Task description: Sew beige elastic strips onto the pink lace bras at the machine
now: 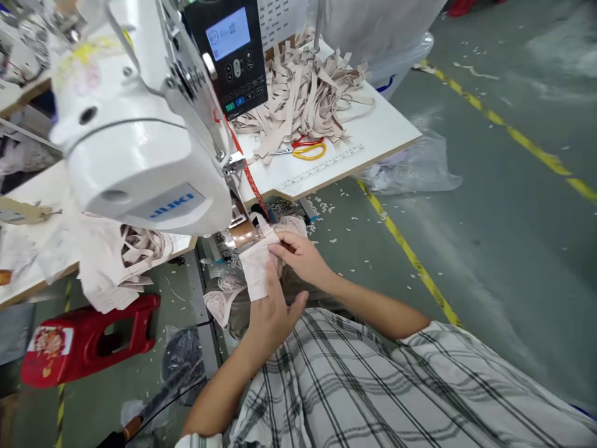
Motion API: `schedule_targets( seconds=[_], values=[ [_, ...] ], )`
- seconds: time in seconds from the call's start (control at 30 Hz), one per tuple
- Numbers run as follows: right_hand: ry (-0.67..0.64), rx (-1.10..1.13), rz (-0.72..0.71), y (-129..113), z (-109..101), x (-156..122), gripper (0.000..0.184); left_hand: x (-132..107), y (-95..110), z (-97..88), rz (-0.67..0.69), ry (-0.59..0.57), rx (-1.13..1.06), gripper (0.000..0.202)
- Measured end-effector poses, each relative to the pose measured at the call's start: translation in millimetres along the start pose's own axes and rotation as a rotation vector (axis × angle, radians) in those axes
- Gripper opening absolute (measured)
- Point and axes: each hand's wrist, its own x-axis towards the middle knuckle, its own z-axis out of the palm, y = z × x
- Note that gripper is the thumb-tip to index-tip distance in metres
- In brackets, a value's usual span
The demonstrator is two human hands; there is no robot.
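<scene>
I have the right hand [304,257] pinching the pale fabric [254,271] at the near right of the white sewing machine [140,162]. My left hand [269,314] touches the fabric's near end, thumb spread; whether its fingers grip, I can't quite tell.

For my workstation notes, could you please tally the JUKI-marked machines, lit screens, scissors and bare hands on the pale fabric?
JUKI-marked machine: 1
Lit screen: 1
Scissors: 1
Hands on pale fabric: 2 (left hand, right hand)
Total: 5
</scene>
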Motion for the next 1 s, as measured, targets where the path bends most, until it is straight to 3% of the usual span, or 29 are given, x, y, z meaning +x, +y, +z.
schedule_targets(
  seconds=[0.1,0.23,0.3,0.43,0.53,0.67,0.77,0.87,1.0],
  values=[
    [0.042,0.048,0.053,-3.1,-10.0,-13.7,0.026,-7.4,7.7,5.8,0.038,-0.093,-0.158,0.100],
    [0.028,0.023,0.068,-9.6,-21.9,-21.4,0.029,-5.2,-2.9,-10.9,-0.044,-0.270,-0.406,0.081],
    [-0.007,0.011,0.072,-11.3,-25.1,-22.5,0.028,-1.8,-11.7,-23.3,-0.056,-0.212,-0.432,0.061],
    [-0.098,-0.025,0.062,-12.8,-27.5,-22.9,0.029,9.1,-25.6,-45.1,-0.002,0.045,-0.301,0.030],
    [-0.182,-0.087,-0.002,-14.1,-29.1,-21.8,0.027,21.9,-29.3,-54.8,0.134,0.064,-0.306,0.038],
    [-0.317,-0.212,-0.087,-17.8,-33.2,-20.1,0.023,38.4,-31.2,-59.2,0.314,-0.126,-0.354,0.061],
    [-0.415,-0.319,-0.183,-21.9,-36.6,-21.6,0.022,43.3,-36.6,-58.2,0.325,-0.174,-0.313,0.043],
    [-0.428,-0.496,-0.382,-23.5,-38.1,-25.5,0.021,39.7,-44.8,-54.1,0.371,-0.073,-0.227,0.009],
    [-0.215,-0.778,-0.777,-19.0,-36.2,-29.9,0.023,28.6,-51.2,-45.4,0.646,0.259,-0.050,0.013]
  ],
)
